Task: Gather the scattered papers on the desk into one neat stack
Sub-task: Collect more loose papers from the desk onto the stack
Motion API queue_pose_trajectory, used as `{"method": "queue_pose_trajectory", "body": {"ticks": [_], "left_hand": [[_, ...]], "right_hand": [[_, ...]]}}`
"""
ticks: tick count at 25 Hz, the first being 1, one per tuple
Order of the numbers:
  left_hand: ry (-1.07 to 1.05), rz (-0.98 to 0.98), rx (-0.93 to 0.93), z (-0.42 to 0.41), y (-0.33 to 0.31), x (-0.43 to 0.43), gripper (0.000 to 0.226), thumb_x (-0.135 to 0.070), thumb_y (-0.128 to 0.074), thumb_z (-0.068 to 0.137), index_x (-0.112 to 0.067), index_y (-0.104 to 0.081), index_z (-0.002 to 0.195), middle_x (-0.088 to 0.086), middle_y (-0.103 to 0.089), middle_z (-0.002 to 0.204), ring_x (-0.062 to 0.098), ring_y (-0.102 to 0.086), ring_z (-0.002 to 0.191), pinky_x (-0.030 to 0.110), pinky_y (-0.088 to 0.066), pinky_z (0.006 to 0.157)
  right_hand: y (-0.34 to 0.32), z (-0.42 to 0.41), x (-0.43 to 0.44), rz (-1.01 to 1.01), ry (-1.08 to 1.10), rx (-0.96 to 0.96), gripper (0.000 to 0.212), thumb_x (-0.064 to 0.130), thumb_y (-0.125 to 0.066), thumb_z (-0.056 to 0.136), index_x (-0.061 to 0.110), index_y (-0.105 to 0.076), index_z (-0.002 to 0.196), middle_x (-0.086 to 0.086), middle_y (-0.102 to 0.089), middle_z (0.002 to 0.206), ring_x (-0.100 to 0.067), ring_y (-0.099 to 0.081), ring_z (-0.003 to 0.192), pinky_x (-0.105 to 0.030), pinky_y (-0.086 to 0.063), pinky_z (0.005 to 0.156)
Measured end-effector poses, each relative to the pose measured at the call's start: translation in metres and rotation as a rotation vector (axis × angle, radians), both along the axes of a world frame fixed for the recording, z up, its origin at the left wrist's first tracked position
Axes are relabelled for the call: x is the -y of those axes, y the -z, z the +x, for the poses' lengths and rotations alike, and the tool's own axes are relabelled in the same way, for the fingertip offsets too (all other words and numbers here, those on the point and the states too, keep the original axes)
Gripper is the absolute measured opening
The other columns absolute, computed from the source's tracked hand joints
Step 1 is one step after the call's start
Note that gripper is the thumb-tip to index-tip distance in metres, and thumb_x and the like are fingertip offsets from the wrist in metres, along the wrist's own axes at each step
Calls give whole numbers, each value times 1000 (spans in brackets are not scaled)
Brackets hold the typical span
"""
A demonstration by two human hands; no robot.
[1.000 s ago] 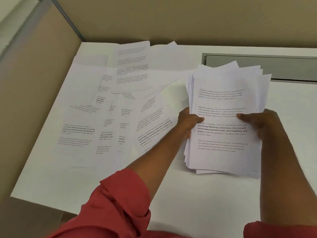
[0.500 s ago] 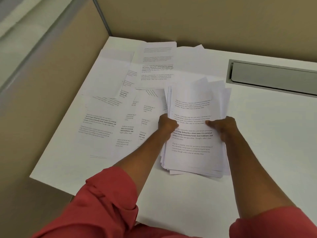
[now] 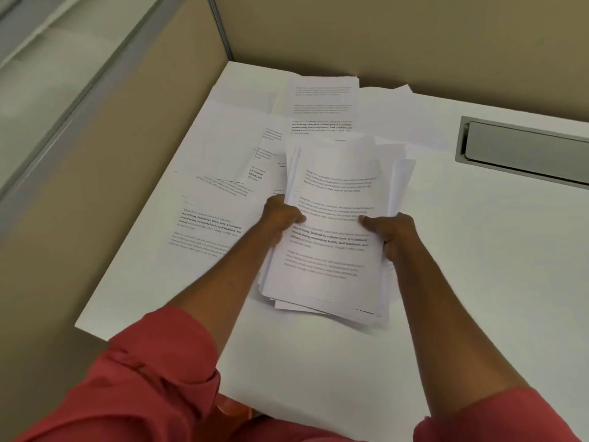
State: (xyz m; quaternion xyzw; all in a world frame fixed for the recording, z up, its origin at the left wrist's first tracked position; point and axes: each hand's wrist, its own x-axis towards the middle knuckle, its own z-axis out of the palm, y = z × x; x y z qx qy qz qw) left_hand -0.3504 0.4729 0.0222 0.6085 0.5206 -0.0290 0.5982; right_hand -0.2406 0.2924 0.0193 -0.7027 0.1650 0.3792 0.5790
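Head view: left hand (image 3: 282, 218) and right hand (image 3: 393, 235) grip opposite edges of the paper stack (image 3: 330, 260).

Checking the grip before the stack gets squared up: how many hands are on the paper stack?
2. The left hand grips the left edge of the stack, the right hand grips the right edge, each thumb on the top sheet. Both are in plain view.

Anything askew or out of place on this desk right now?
The stack held between the left hand and right hand is ragged, its sheets fanned out at the near and far edges. Left of it, loose sheets lie overlapping at odd angles on the desk. Nothing looks torn or spilled.
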Motion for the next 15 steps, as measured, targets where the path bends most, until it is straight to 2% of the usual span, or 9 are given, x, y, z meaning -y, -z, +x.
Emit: {"method": "queue_pose_trajectory", "body": {"ticks": [2, 4, 7, 8, 10, 12, 15], "left_hand": [[47, 8, -28, -3, 3, -10, 50, 9, -72, 75, 1, -58, 123, 15, -64, 121, 30, -63, 106, 35, -54, 85], [62, -16, -63, -3, 12, -3, 51, 8, -73, 75, 2, -57, 123, 16, -64, 122, 32, -63, 107, 34, -53, 82], [51, -31, -98, -6, 32, 21, 56, 4, -77, 73, 5, -54, 125, 15, -63, 124, 31, -63, 109, 34, -53, 85], [54, -25, -100, -6, 40, 29, 58, 2, -79, 72, 4, -54, 125, 15, -63, 124, 30, -63, 108, 35, -53, 87], [16, -7, -90, -7, 47, 43, 54, 2, -78, 73, 3, -56, 122, 15, -65, 120, 29, -65, 104, 35, -55, 85], [-28, 28, -78, -7, 52, 50, 50, 3, -77, 73, 1, -57, 118, 14, -66, 117, 27, -65, 99, 34, -55, 82], [-4, 98, -88, -8, 48, 56, 45, 1, -75, 75, -2, -55, 115, 12, -65, 114, 22, -61, 92, 28, -52, 74]], "right_hand": [[6, -7, -15, -114, -31, 112, 41, 5, -86, 66, 0, -67, 103, -16, -71, 104, -34, -69, 91, -49, -58, 79], [11, -7, -19, -338, -148, 259, 44, 14, -84, 70, 4, -65, 108, -13, -69, 111, -32, -67, 99, -45, -56, 87], [13, 1, -6, -741, -374, 344, 57, 34, -79, 76, 12, -57, 123, -11, -47, 134, -32, -49, 122, -46, -41, 103], [14, 5, 0, -807, -423, 336, 61, 38, -77, 77, 13, -55, 127, -10, -38, 138, -32, -42, 126, -47, -35, 106], [16, 13, 10, -815, -463, 293, 67, 42, -77, 77, 14, -51, 131, -10, -33, 138, -32, -37, 128, -47, -33, 105], [20, 19, 17, -784, -486, 277, 72, 45, -77, 77, 12, -48, 134, -11, -36, 133, -32, -36, 130, -45, -35, 104], [21, 22, 20, -657, -476, 286, 68, 37, -77, 79, 9, -47, 133, -12, -42, 125, -32, -36, 132, -46, -37, 108]]}}
